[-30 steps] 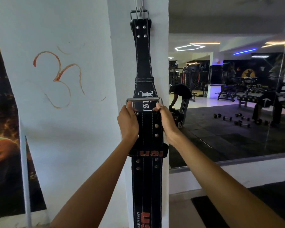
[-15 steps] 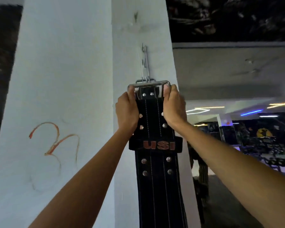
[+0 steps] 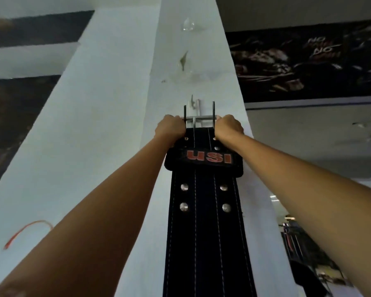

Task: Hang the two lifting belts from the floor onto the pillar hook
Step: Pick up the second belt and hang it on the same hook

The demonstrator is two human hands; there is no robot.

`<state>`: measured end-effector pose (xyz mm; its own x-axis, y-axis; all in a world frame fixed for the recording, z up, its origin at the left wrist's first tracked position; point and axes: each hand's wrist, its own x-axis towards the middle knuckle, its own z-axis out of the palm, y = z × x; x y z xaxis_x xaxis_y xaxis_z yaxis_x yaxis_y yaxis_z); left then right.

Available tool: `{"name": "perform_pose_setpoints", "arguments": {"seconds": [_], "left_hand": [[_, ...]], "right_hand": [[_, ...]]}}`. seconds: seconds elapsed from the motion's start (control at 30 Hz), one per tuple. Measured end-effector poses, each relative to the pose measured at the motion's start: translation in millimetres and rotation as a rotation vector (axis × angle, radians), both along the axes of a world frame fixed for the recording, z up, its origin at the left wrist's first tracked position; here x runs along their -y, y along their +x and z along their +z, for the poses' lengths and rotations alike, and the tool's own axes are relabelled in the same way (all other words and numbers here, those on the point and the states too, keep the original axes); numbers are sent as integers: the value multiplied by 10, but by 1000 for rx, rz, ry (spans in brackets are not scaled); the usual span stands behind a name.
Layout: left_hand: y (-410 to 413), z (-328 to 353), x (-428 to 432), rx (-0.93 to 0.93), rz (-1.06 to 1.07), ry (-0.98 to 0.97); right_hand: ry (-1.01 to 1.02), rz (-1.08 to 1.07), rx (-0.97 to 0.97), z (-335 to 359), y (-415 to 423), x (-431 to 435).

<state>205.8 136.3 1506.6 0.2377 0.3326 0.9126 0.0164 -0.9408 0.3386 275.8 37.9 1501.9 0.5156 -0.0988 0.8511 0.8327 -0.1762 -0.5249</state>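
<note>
A black lifting belt [image 3: 204, 221] with red "USI" lettering and silver rivets hangs down the white pillar [image 3: 107, 125]. Its metal buckle [image 3: 199, 120] sits high up, with two dark prongs pointing upward. My left hand [image 3: 170, 128] grips the buckle's left end and my right hand [image 3: 229, 127] grips its right end. The metal pillar hook [image 3: 194, 103] shows just above the buckle's bar, and a hook stem runs down behind it. The other belt is hidden behind this one.
Peeling paint marks the pillar above the hook. A dark poster [image 3: 308, 63] spans the wall at upper right. Gym equipment [image 3: 298, 243] shows at lower right. An orange painted mark [image 3: 28, 232] sits low on the pillar's left face.
Both hands have raised the belt's buckle up the pillar, from the middle of the hanging first belt to the hook. The view has tilted upward.
</note>
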Motion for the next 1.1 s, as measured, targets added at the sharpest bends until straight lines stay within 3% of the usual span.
{"name": "perform_pose_setpoints", "arguments": {"seconds": [0.1,0.17,0.27,0.33,0.4,0.47,0.6,0.77,0.97,1.1], "left_hand": [[-37,-75,28,-70,8,33],[-49,-163,3,-35,-134,-26],[-96,-336,-74,66,-399,-76],[-177,-502,-174,75,-683,-146],[-294,-632,-304,-9,-911,-142],[-391,-715,-403,-102,-1031,-101],[-442,-647,-277,-4,-860,-164],[-367,-470,-62,125,-769,-362],[-440,-360,-54,-66,-704,-471],[-434,-396,-93,-48,-731,-471]], "right_hand": [[-64,2,9,-68,5,40],[-91,31,48,-189,-18,97],[-96,146,155,-394,-110,222],[-104,395,147,-522,-164,308],[-108,582,109,-600,-198,381],[-62,596,82,-585,-196,368],[90,422,48,-497,-249,223],[97,338,-68,-384,-206,203],[159,385,-135,-291,-247,209],[141,347,-100,-355,-239,192]]}}
